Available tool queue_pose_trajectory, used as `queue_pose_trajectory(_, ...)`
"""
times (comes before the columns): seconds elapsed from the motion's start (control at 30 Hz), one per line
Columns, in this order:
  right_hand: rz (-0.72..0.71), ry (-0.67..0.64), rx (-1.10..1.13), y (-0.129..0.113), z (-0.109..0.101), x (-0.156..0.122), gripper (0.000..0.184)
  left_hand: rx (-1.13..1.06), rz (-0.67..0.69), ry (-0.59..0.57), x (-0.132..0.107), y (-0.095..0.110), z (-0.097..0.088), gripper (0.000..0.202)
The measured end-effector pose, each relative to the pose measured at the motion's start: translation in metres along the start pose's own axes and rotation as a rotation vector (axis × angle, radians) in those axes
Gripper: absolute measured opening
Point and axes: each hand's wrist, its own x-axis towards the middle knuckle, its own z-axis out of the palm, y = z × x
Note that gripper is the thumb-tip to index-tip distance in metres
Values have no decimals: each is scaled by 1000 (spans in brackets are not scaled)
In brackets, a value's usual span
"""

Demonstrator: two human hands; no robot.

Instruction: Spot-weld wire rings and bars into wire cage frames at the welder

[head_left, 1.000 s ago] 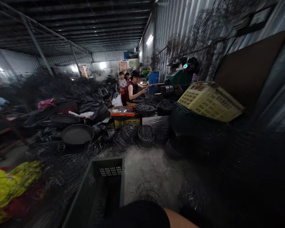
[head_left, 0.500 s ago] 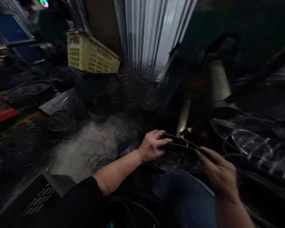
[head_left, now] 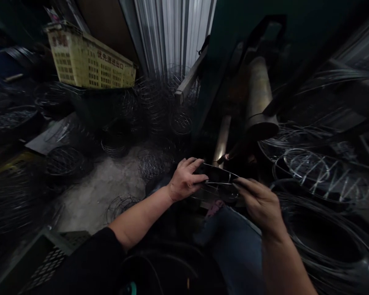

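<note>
A thin wire frame, with curved wires joined by a short crosspiece, spans the gap between my hands above my knees. My left hand is closed on its left end, thumb and fingers on separate wires. On the other end, my right hand pinches the wire with its fingertips. Just beyond the frame a slim metal rod slants down, its lower end close to the wires; whether they touch I cannot tell. Above and to the right juts a thick metal cylinder. The frame's lower part is lost in shadow.
Wire frames and large wire coils lie at the right. A yellow crate rests on a dark bin at the back left. A wire bundle and a green crate are on the left.
My view has swung to the right, so surroundings shift left in the picture and look sharper. Both hands still hold the wire frame, now nearer the slim rod's lower end in view.
</note>
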Motion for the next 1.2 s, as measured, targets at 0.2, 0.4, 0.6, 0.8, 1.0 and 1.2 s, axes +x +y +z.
queue_pose_trajectory(0.2,78,119,91,-14,1,0,20,-85,-11,-2,-4,-3,1,18)
queue_pose_trajectory(0.4,145,423,226,2,6,-3,23,-108,21,112,-4,-11,7,20)
queue_pose_trajectory(0.6,148,567,310,11,18,7,20,-91,89,211,6,-21,16,17)
queue_pose_trajectory(0.8,101,618,373,18,19,16,16,-130,85,219,13,-33,22,16)
queue_pose_trajectory(1.0,90,650,333,23,21,26,21,-129,13,197,17,-37,26,17)
queue_pose_trajectory(1.2,73,626,350,22,20,34,21,-178,27,236,23,-40,26,18)
